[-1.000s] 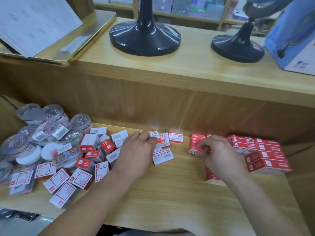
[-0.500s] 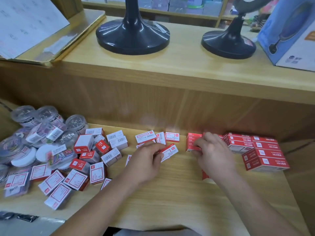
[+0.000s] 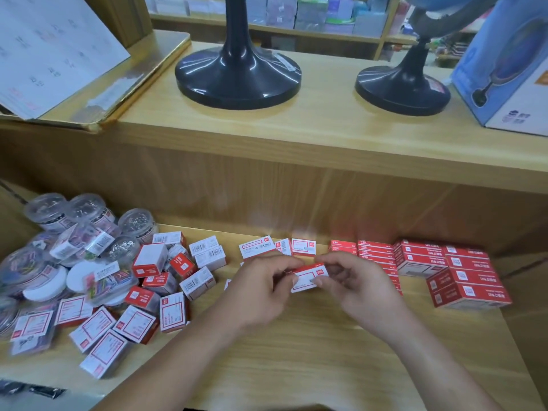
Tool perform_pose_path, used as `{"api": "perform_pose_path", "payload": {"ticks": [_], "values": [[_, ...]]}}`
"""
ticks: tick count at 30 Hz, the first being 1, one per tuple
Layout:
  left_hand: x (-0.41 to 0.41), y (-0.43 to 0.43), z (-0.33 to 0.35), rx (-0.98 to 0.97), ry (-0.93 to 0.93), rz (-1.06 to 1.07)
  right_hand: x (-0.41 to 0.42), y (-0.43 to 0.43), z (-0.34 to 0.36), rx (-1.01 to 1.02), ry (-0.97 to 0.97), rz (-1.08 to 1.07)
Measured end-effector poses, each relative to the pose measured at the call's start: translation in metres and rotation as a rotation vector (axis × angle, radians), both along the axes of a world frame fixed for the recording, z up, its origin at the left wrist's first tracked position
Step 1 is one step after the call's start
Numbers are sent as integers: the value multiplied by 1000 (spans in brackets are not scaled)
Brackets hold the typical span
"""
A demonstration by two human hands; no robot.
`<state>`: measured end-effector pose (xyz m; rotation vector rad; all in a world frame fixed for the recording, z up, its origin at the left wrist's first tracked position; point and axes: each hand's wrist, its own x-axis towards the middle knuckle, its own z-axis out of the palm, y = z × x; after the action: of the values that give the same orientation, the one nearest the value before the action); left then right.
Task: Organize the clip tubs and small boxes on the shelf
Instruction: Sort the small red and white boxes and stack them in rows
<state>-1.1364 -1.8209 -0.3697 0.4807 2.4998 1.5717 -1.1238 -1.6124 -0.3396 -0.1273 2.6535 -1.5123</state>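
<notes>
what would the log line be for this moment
phase: sorting | left hand: pinches small box | right hand: pinches same box | neat stack: right | loose boxes, clip tubs: left

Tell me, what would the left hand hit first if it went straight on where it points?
Probably the right hand, pinching the other end of the small box that both hold; behind it stand stacked red boxes. Depth is unclear.

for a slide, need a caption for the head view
One small box pinched between left hand and right hand over the shelf, scattered boxes left, stacked boxes right.
</notes>
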Motion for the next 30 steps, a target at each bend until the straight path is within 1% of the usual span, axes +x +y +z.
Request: {"api": "perform_pose_path", "payload": {"ticks": [2,3,4,5,6,8,10,11,13,14,15,16,17,18,19,20,22,25,28,30], "values": [[-10,0,-2,-81,61,9,0,5,2,-13,16,-46],[-18,-2,-4,-170,150,39,1,9,4,-25,19,-85],[-27,-4,-6,-305,250,55,2,14,7,-38,21,-127],[-35,-6,-8,-428,311,48,4,18,10,-55,19,-168],[-42,-6,-11,-531,321,33,5,22,13,-71,18,-205],[-52,-2,-17,-659,284,-5,9,25,16,-74,16,-248],[-53,5,-25,-724,293,-8,16,26,15,-100,13,-268],[-53,7,-25,-736,326,12,20,28,15,-133,8,-276],[-48,8,-20,-696,398,38,32,35,15,-191,-15,-258],[-42,9,-16,-647,439,47,39,39,16,-210,-25,-235],[-34,13,-13,-575,480,53,47,41,16,-226,-37,-217],[-23,19,-11,-461,476,35,56,43,15,-235,-52,-212],[-9,28,-8,-325,395,-13,65,45,13,-234,-62,-218],[6,37,-7,-198,263,-77,74,46,9,-225,-67,-235],[19,46,-7,-103,144,-148,82,47,3,-214,-75,-254],[31,54,-11,-60,70,-201,91,49,-4,-208,-86,-276],[45,64,-23,-63,53,-252,105,52,-18,-194,-111,-326],[54,77,-36,-44,33,-234,118,59,-33,-87,-49,-471],[59,92,-43,25,-16,-122,119,57,-39,-57,-58,-645],[60,99,-46,68,-27,-31,117,56,-45,-39,-59,-700]]}}
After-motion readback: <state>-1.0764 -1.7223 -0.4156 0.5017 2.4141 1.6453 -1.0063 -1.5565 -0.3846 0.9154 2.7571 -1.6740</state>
